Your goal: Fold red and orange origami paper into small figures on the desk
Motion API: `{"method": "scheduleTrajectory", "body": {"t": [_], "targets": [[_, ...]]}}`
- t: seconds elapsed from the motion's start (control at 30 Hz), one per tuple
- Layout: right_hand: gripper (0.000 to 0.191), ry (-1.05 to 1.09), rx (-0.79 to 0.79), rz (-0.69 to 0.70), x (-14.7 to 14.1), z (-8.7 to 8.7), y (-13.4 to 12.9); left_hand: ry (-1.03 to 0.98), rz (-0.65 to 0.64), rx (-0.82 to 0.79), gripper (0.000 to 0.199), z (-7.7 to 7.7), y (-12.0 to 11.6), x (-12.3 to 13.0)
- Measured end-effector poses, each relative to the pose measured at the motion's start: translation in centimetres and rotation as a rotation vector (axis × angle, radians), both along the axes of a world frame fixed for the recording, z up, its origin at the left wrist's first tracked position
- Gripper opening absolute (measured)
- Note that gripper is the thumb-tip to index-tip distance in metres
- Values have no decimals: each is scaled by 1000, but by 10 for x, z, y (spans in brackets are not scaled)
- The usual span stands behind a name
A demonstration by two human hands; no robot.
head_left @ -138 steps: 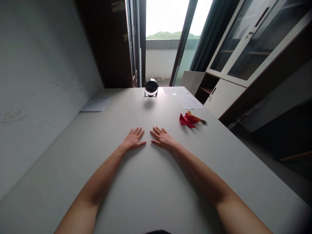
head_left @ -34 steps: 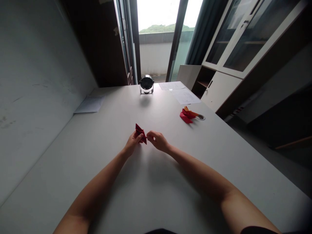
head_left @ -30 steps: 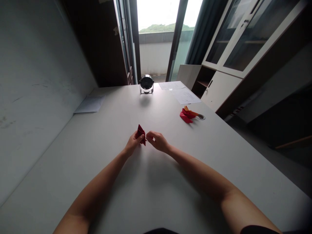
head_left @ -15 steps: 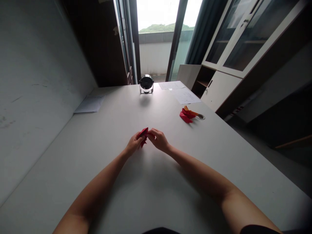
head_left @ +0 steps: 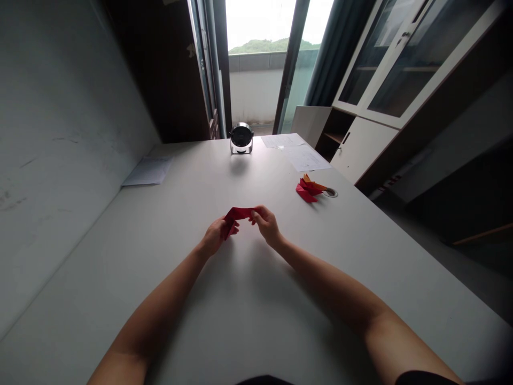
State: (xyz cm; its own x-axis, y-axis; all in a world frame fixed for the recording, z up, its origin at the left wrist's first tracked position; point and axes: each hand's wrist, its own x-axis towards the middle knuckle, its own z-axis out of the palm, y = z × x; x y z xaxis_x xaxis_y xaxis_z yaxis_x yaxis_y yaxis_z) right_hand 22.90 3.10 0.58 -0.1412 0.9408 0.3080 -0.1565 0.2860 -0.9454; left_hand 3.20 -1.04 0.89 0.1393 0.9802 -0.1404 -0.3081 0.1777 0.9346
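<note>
A piece of folded red paper (head_left: 240, 213) stretches between my two hands above the white table (head_left: 244, 310). Its left part bends down and shows several creases, while the right part runs out as a strip. My left hand (head_left: 216, 234) grips the creased end, with some fingertips showing behind the paper. Pinched between the thumb and fingers of my right hand (head_left: 266, 222) is the strip's right end. Folded red and orange paper pieces (head_left: 308, 188) lie together on the table to the right, apart from both hands.
A round black device on a metal stand (head_left: 241, 139) stands near the table's far edge. Paper sheets lie at the back right (head_left: 302, 156) and against the left wall (head_left: 148, 171). A cable hole (head_left: 331, 193) sits by the folded pieces. White cabinets (head_left: 363, 144) border the right side.
The red paper has been drawn out from a compact folded shape into a longer strip. My right hand has moved slightly right with its end, and my left hand slightly left.
</note>
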Motion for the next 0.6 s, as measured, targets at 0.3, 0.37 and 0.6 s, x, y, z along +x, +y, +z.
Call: {"method": "scheduleTrajectory", "body": {"t": [0.3, 0.37, 0.6], "targets": [[26, -4, -18, -91, 4, 2, 4, -57, -33, -39, 41, -1, -2, 2], [26, -30, 9, -77, 3, 2, 2, -26, 9, -15, 41, -4, -2, 6], [41, -297, 204, 131, -2, 10, -16, 306, 94, 198, 30, -1, -9, 18]]}}
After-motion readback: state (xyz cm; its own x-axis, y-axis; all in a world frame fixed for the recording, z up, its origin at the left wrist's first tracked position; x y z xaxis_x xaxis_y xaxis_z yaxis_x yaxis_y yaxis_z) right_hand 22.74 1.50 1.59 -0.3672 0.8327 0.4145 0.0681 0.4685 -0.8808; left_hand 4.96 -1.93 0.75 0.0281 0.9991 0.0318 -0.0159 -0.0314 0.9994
